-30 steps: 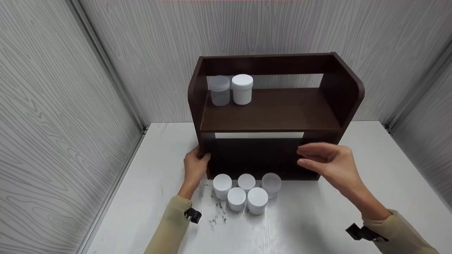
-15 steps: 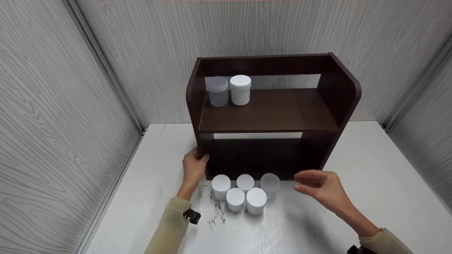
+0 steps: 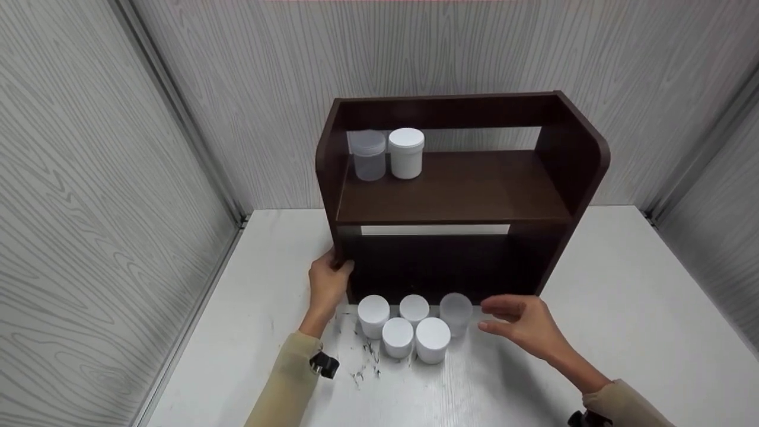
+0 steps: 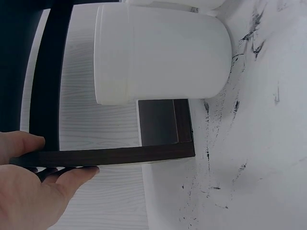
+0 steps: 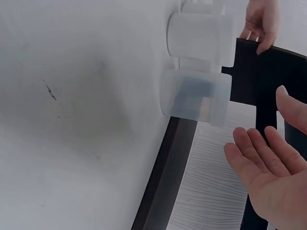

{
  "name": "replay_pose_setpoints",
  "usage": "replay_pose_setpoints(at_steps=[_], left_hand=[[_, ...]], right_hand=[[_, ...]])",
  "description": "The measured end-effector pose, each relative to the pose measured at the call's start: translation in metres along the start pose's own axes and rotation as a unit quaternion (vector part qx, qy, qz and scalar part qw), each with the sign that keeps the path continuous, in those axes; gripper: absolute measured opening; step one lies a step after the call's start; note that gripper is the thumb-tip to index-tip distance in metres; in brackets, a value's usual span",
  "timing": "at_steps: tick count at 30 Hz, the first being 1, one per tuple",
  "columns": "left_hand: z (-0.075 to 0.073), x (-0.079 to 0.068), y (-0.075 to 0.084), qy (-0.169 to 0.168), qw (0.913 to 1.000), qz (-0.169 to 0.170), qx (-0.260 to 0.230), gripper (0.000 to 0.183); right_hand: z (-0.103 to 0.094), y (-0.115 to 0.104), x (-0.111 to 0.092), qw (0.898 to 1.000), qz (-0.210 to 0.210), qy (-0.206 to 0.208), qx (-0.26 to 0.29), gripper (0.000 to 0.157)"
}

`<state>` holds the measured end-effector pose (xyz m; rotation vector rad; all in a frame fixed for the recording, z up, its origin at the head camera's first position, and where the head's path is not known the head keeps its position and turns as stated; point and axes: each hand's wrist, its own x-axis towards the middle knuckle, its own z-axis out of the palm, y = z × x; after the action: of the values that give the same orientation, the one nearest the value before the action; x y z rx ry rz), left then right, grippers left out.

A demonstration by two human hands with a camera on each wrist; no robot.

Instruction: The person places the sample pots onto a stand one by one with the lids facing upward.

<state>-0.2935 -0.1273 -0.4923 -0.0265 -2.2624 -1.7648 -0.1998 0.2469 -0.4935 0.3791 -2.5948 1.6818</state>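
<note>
My left hand (image 3: 328,283) grips the left side panel of a dark brown two-tier shelf (image 3: 462,193), thumb on the inner side and fingers outside. The left wrist view shows that panel (image 4: 120,154) between thumb and fingers. My right hand (image 3: 522,326) hovers just right of a translucent lidded jar (image 3: 456,311), fingers and thumb spread apart, holding nothing. In the right wrist view the same translucent jar (image 5: 194,96) stands a short gap from my fingertips. Several white lidded jars (image 3: 432,339) cluster beside it on the table, before the shelf.
On the upper tier, at its left end, stand another translucent jar (image 3: 369,155) and a white jar (image 3: 407,153). Dark scuffs (image 3: 369,353) mark the white table (image 3: 474,391). Grey wood-grain walls (image 3: 284,89) enclose the left, back and right.
My right hand has come down and leftward from in front of the shelf's lower right to beside the translucent jar. The left hand keeps its hold on the panel, and the jars stay put.
</note>
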Motion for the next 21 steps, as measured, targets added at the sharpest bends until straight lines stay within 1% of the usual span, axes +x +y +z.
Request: replay_pose_setpoints(at_steps=[7,17,21], left_hand=[[0.000,-0.001,-0.001,-0.002,1.0000,0.000,-0.001,0.049],[0.001,0.000,-0.001,0.002,0.9999,-0.002,-0.012,0.048],[0.001,0.001,-0.001,0.004,0.9999,0.000,-0.012,0.048]], right_hand=[[0.009,0.011,0.008,1.000,-0.018,-0.010,0.005,0.057],[0.016,0.028,0.024,0.999,-0.027,-0.032,0.010,0.067],[0.018,0.034,0.030,0.999,-0.030,-0.038,-0.003,0.069]])
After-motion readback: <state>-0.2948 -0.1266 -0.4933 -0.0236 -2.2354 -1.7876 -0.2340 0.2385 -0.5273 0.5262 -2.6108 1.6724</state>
